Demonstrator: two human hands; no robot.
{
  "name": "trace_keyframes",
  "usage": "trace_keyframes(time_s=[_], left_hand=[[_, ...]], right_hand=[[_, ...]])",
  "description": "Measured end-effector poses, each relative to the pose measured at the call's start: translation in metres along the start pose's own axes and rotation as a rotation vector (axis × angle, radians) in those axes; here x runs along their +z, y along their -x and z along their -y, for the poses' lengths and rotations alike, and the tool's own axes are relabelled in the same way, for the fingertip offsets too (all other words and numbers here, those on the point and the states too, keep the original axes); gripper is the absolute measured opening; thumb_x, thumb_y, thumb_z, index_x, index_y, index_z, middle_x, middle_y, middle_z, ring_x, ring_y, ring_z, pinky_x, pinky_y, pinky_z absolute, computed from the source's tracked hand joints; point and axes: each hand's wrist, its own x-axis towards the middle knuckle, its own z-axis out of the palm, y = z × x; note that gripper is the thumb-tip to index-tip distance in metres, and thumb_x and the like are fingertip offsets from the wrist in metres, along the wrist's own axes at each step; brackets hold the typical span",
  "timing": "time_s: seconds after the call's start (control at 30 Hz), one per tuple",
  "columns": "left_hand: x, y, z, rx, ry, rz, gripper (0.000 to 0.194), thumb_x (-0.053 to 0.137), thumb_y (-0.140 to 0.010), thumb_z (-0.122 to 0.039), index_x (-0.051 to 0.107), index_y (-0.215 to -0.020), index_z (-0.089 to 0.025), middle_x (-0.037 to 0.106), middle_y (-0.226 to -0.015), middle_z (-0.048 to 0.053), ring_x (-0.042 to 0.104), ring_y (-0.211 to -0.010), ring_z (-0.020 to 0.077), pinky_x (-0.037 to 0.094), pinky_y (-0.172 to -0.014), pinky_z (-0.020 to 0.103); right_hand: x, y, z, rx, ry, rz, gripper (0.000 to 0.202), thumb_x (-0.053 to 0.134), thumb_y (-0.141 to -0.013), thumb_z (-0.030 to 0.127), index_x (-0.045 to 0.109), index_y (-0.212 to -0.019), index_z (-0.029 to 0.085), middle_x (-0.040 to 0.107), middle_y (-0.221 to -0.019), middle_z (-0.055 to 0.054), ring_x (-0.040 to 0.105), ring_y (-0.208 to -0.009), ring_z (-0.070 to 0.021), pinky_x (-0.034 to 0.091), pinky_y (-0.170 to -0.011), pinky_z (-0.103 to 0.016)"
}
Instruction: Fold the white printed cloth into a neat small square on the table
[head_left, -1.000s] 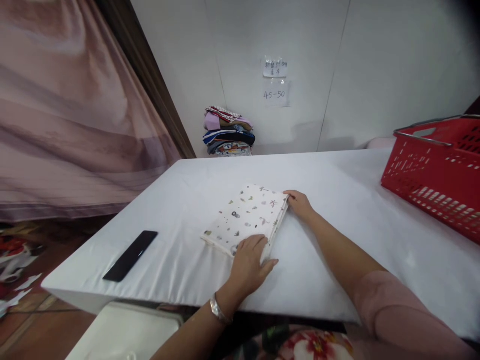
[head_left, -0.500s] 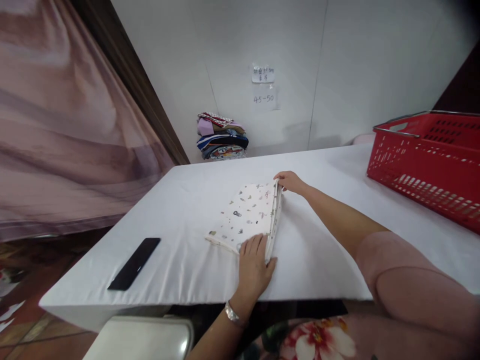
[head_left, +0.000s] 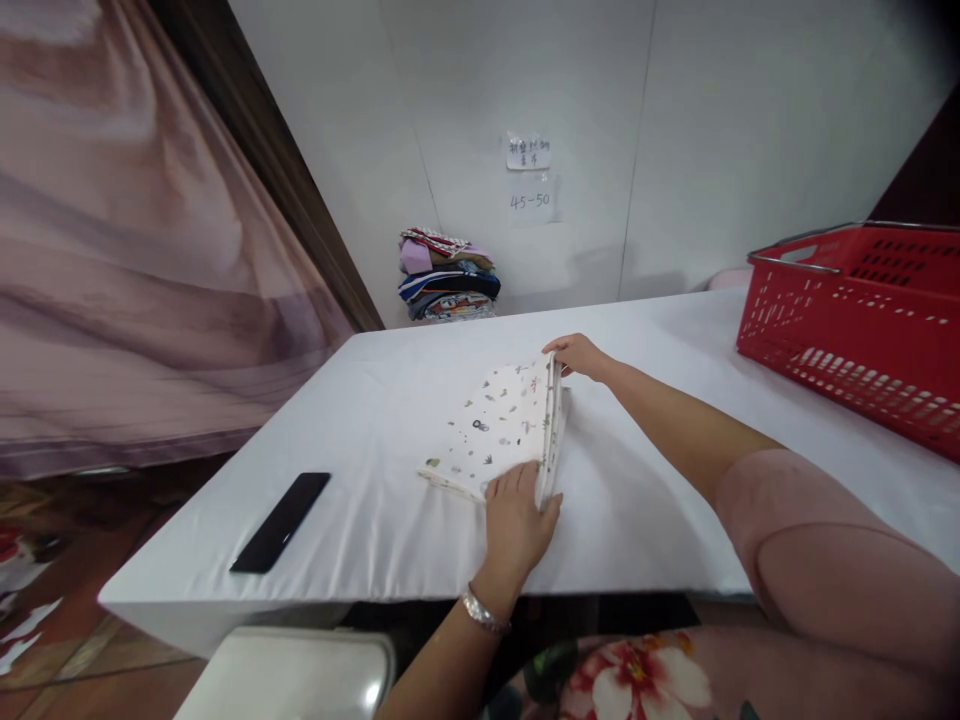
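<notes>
White cloth covers the table (head_left: 375,400), with a pale wall (head_left: 450,100) behind it. On the tabletop, in front of the person, is a folded printed cloth (head_left: 499,415), white with small scattered motifs, its layers showing along the right side.

The right hand (head_left: 581,357) reaches in from the right, arm nearly straight, and pinches the far right corner of the printed cloth, slightly raised. The left hand (head_left: 517,515) comes up from below, back of the hand upward, its fingers laid over the near right corner and the thumb spread to the right; whether it grips any layer I cannot tell. A silvery bracelet (head_left: 484,610) circles the left wrist.

A black phone-like slab (head_left: 281,523) lies flat to the left of the printed cloth, well apart from it. The red basket (head_left: 847,330) stands at the right, beyond the right arm. Past the far edge of the table is a stack of folded fabrics (head_left: 450,280), below two handwritten sheets (head_left: 529,178) on the wall. Pinkish drapery (head_left: 135,250) hangs at the left.

Fingers of the left hand hide the near right corner of the printed cloth. The red basket is cut off at the frame's right side, and its contents cannot be seen. What supports the stack is hidden, and the items on the floor at lower left are too blurred to name.
</notes>
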Motion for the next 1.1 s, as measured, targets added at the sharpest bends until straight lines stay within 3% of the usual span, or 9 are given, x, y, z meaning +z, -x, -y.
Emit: trace_keyframes(time_s=[0.2,0.33,0.47,0.63,0.83,1.1], left_hand=[[-0.010,-0.029,-0.021,-0.124,-0.155,0.156,0.056,0.059,-0.077,-0.051,0.047,-0.121,-0.018,0.061,-0.103,0.011,0.057,-0.095,0.0287,0.042,-0.082,0.043],[-0.006,-0.050,-0.028,-0.203,-0.242,0.245,0.054,0.058,-0.076,-0.055,0.051,-0.111,-0.015,0.061,-0.098,0.012,0.057,-0.094,0.0293,0.042,-0.080,0.041],[0.001,-0.067,-0.025,-0.282,-0.260,0.301,0.063,0.057,-0.074,-0.058,0.049,-0.117,-0.013,0.061,-0.102,0.014,0.056,-0.099,0.0300,0.042,-0.082,0.041],[0.005,-0.076,-0.024,-0.314,-0.261,0.351,0.055,0.057,-0.076,-0.051,0.051,-0.115,-0.013,0.062,-0.103,0.015,0.056,-0.100,0.0296,0.043,-0.081,0.039],[0.001,-0.071,-0.025,-0.292,-0.258,0.293,0.039,0.047,-0.081,-0.034,0.054,-0.110,-0.010,0.063,-0.101,0.016,0.058,-0.099,0.0283,0.044,-0.080,0.039],[0.001,-0.071,-0.024,-0.315,-0.200,0.296,0.030,0.049,-0.077,-0.024,0.056,-0.103,-0.010,0.063,-0.098,0.016,0.059,-0.097,0.0279,0.045,-0.079,0.038]], right_hand=[[0.003,0.002,0.007,0.070,0.057,-0.019,0.020,0.058,-0.069,-0.003,0.070,-0.078,0.011,0.062,-0.055,-0.002,0.058,-0.044,-0.0123,0.054,-0.041,-0.024],[0.005,0.003,0.013,0.094,0.122,0.006,0.023,0.056,-0.070,-0.003,0.068,-0.084,0.011,0.062,-0.055,-0.002,0.058,-0.045,-0.0109,0.054,-0.042,-0.022],[0.008,0.004,0.019,0.094,0.168,0.023,0.023,0.055,-0.071,-0.003,0.067,-0.085,0.010,0.061,-0.057,-0.002,0.057,-0.045,-0.0100,0.052,-0.042,-0.020],[0.013,0.005,0.024,0.094,0.177,0.023,0.022,0.053,-0.072,-0.003,0.066,-0.085,0.010,0.061,-0.055,-0.002,0.058,-0.045,-0.0109,0.051,-0.042,-0.020],[0.014,0.004,0.024,0.069,0.170,0.016,0.017,0.057,-0.072,-0.001,0.065,-0.081,0.011,0.061,-0.053,-0.002,0.058,-0.044,-0.0119,0.052,-0.044,-0.023],[0.011,0.004,0.023,0.083,0.175,-0.004,0.015,0.059,-0.072,0.001,0.065,-0.082,0.011,0.062,-0.055,-0.003,0.058,-0.045,-0.0124,0.054,-0.045,-0.025]])
